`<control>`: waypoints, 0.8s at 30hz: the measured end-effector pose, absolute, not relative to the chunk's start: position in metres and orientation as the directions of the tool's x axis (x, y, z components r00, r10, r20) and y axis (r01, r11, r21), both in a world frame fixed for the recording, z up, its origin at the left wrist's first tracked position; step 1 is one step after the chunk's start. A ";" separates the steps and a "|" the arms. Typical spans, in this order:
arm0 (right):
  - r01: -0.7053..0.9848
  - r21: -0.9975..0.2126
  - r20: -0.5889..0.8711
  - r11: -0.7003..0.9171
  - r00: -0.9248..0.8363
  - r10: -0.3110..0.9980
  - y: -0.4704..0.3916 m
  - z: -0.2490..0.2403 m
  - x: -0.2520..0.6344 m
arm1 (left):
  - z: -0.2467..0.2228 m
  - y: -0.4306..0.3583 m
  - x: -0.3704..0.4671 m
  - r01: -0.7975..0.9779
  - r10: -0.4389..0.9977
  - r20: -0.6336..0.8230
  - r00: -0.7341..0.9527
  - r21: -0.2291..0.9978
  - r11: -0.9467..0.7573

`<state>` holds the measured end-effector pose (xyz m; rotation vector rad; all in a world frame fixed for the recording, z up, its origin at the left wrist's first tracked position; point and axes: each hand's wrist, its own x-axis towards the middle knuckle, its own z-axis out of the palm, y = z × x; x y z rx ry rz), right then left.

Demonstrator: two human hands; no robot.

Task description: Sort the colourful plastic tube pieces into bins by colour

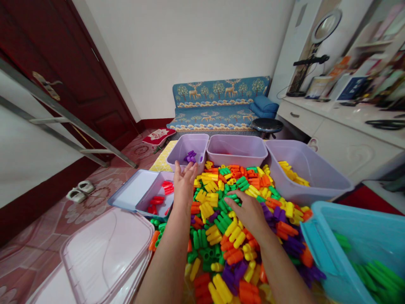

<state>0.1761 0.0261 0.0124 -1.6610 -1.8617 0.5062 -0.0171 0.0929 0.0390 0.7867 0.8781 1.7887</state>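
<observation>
My left hand [184, 183] is raised with its fingers apart at the near rim of a lilac bin [202, 166], which holds a few purple plastic pieces [190, 156]. Nothing shows in that hand. My right hand [248, 211] reaches down into the middle of a big heap of tube-shaped plastic pieces [207, 198] in yellow, green, orange and purple. Its thumb and forefinger close around a green plastic piece [233, 197] at the top of the heap. The other fingers of that hand are partly hidden.
A lilac bin [237, 161] stands at the back, another with yellow pieces [310, 195] at right. A turquoise bin [325, 249] holds green pieces. At left are a box with red pieces [156, 202] and stacked lids [107, 249]. Beyond stand a sofa [218, 116] and a ladder [72, 122].
</observation>
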 end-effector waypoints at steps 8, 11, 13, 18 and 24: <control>0.753 -0.641 0.173 0.148 -0.046 0.984 0.027 0.012 0.176 | 0.019 0.057 -0.011 0.139 0.965 0.258 -0.047 0.958 -0.249; 0.749 -0.642 0.183 0.161 -0.054 0.982 0.026 0.013 0.175 | 0.017 0.038 -0.012 0.522 0.954 0.265 0.141 0.799 -0.299; 0.752 -0.639 0.186 0.164 -0.056 0.981 0.026 0.013 0.175 | 0.020 0.030 -0.014 0.668 0.934 0.261 0.244 0.653 -0.357; 0.755 -0.637 0.179 0.157 -0.054 0.982 0.026 0.012 0.175 | 0.027 0.028 -0.013 0.769 0.928 0.217 0.303 0.519 -0.372; 0.764 -0.631 0.167 0.136 -0.037 0.985 0.026 0.011 0.175 | 0.012 0.034 -0.002 0.770 0.935 0.314 0.168 0.550 -0.323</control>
